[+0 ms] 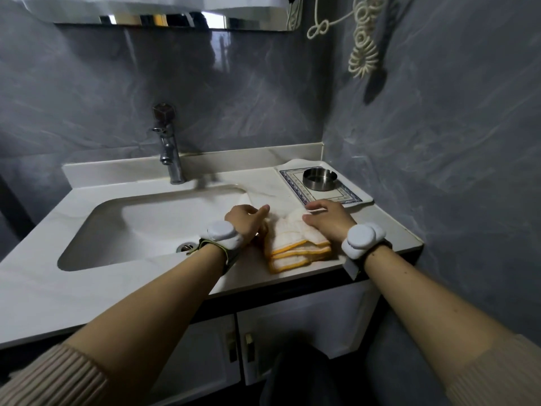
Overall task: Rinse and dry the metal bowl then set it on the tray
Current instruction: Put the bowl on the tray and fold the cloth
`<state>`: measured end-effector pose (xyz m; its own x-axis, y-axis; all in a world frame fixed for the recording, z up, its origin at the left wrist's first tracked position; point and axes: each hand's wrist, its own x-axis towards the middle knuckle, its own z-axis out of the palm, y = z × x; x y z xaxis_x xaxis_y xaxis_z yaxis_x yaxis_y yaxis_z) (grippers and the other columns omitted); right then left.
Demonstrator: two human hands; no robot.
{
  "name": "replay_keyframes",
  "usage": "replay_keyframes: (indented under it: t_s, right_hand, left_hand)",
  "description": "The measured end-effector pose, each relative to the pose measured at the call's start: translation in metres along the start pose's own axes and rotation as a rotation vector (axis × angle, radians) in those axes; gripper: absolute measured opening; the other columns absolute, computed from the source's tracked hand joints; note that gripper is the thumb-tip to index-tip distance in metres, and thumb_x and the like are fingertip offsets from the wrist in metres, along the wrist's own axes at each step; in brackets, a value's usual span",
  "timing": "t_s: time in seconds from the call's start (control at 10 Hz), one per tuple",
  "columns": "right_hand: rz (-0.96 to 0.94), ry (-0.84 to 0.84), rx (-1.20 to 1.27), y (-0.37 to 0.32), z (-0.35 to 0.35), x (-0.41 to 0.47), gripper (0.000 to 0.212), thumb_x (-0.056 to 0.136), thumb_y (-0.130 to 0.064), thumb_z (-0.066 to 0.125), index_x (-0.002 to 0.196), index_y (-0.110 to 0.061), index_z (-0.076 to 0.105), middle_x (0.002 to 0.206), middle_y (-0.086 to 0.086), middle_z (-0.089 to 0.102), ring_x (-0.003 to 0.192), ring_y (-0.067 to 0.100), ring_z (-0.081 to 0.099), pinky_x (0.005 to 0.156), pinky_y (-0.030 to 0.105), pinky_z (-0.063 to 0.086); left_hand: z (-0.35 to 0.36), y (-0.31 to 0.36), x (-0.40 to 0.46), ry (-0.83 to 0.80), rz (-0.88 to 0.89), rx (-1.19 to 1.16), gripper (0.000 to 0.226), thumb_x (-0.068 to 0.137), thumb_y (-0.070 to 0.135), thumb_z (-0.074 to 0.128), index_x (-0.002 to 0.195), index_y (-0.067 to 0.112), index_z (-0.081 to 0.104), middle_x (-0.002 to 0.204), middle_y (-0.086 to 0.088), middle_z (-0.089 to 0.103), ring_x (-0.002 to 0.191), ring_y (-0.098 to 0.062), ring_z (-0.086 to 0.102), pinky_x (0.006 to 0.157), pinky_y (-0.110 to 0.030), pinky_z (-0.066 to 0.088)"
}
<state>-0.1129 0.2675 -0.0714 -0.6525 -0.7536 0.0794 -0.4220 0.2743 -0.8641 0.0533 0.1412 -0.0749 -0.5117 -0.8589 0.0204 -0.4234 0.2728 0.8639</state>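
Two hands work over one pale marble-look vanity counter (pixel 87 291) set into a corner of glossy grey veined wall tiles (pixel 439 142). Head view, the only one we have: we note a white rectangular sink basin (pixel 146 227) sunk into the counter's left half, a chrome tap (pixel 171 153) at its back edge, and a mirror's lower edge (pixel 164 20) above. A cream coiled cord (pixel 363 48) hangs on the right wall.

We find the round metal bowl (pixel 318 179) standing upright on the white rectangular tray with a blue patterned border (pixel 348 197), in the back right corner of the counter, touching neither hand.

Between sink and tray lies a folded white cloth with yellow-orange trim (pixel 295 244), reaching close to the counter's front edge. Our left hand (pixel 244 222), fingers loosely curled, rests at the cloth's left side; we cannot tell whether it pinches the fabric. Our right hand (pixel 329 219) lies flat on the cloth's right side, fingers extended, fingertips just short of the tray's near edge. Each wrist carries a white round sensor on a strap (pixel 363 238).

Below the counter's dark front edge we see white cabinet doors (pixel 210 356). Open counter runs along the sink's front and left rim.
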Motion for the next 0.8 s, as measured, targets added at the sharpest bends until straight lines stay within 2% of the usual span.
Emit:
replay_keyframes:
  t_s: [0.1, 0.2, 0.3, 0.4, 0.5, 0.6, 0.7, 0.8]
  right_hand:
    - [0.014, -0.015, -0.087, 0.004, -0.003, 0.001, 0.031, 0.082, -0.017, 0.073, 0.113, -0.016, 0.067, 0.120, 0.005, 0.068, 0.111, 0.022, 0.063, 0.102, 0.034, 0.047]
    - [-0.035, 0.042, -0.131, 0.002, -0.005, -0.002, 0.027, 0.080, -0.018, 0.074, 0.107, -0.019, 0.070, 0.112, 0.002, 0.072, 0.106, 0.020, 0.066, 0.098, 0.035, 0.051]
    - [-0.143, 0.004, -0.124, 0.000, -0.008, -0.006, 0.026, 0.081, -0.021, 0.075, 0.107, -0.024, 0.072, 0.110, -0.003, 0.072, 0.106, 0.014, 0.065, 0.095, 0.030, 0.051]
    - [-0.257, -0.201, -0.257, 0.001, -0.013, -0.011, 0.030, 0.085, -0.022, 0.073, 0.115, -0.025, 0.072, 0.124, -0.003, 0.068, 0.118, 0.011, 0.059, 0.103, 0.026, 0.043]
    - [-0.189, -0.334, -0.288, 0.009, -0.022, -0.014, 0.043, 0.087, -0.020, 0.072, 0.129, -0.017, 0.063, 0.141, 0.002, 0.057, 0.132, 0.016, 0.050, 0.107, 0.021, 0.034]
    - [-0.175, -0.310, -0.392, 0.017, -0.024, -0.017, 0.051, 0.088, -0.028, 0.071, 0.136, -0.021, 0.057, 0.146, -0.001, 0.052, 0.136, 0.017, 0.045, 0.112, 0.024, 0.031]
    - [-0.204, -0.266, -0.574, 0.019, -0.023, -0.020, 0.052, 0.090, -0.036, 0.067, 0.139, -0.030, 0.053, 0.148, -0.008, 0.049, 0.139, 0.017, 0.042, 0.118, 0.039, 0.029]
    - [-0.187, -0.262, -0.591, 0.009, -0.021, -0.020, 0.051, 0.090, -0.035, 0.067, 0.139, -0.028, 0.053, 0.148, -0.008, 0.050, 0.138, 0.018, 0.044, 0.117, 0.039, 0.031]
  left_hand:
    - [-0.005, -0.004, 0.000, 0.041, 0.086, 0.143, 0.036, 0.085, 0.050, 0.067, 0.099, 0.017, 0.072, 0.088, -0.007, 0.075, 0.089, -0.028, 0.071, 0.076, -0.028, 0.050]
    - [-0.008, -0.004, -0.003, -0.035, 0.317, 0.372, 0.049, 0.082, 0.047, 0.073, 0.120, 0.016, 0.069, 0.126, -0.009, 0.062, 0.113, -0.026, 0.059, 0.094, -0.029, 0.045]
    - [-0.006, -0.004, -0.010, -0.104, 0.422, 0.493, 0.055, 0.080, 0.053, 0.072, 0.125, 0.022, 0.066, 0.136, -0.002, 0.059, 0.123, -0.025, 0.054, 0.102, -0.035, 0.043]
    - [-0.005, -0.007, -0.020, -0.162, 0.408, 0.636, 0.061, 0.075, 0.070, 0.064, 0.124, 0.034, 0.064, 0.132, 0.009, 0.064, 0.125, -0.023, 0.053, 0.098, -0.038, 0.042]
    - [-0.008, -0.010, -0.020, -0.205, 0.309, 0.738, 0.071, 0.073, 0.081, 0.055, 0.133, 0.043, 0.053, 0.134, 0.009, 0.061, 0.131, -0.024, 0.047, 0.101, -0.044, 0.031]
    - [-0.007, -0.015, -0.021, -0.203, 0.274, 0.763, 0.075, 0.072, 0.085, 0.050, 0.137, 0.047, 0.046, 0.134, 0.006, 0.061, 0.132, -0.023, 0.044, 0.102, -0.046, 0.029]
    - [-0.008, -0.019, -0.026, -0.186, 0.293, 0.826, 0.076, 0.074, 0.086, 0.045, 0.139, 0.048, 0.042, 0.134, 0.004, 0.061, 0.131, -0.024, 0.045, 0.101, -0.047, 0.030]
    - [-0.014, -0.015, -0.025, -0.184, 0.285, 0.795, 0.075, 0.075, 0.084, 0.048, 0.141, 0.048, 0.043, 0.137, 0.004, 0.060, 0.133, -0.025, 0.046, 0.102, -0.046, 0.031]
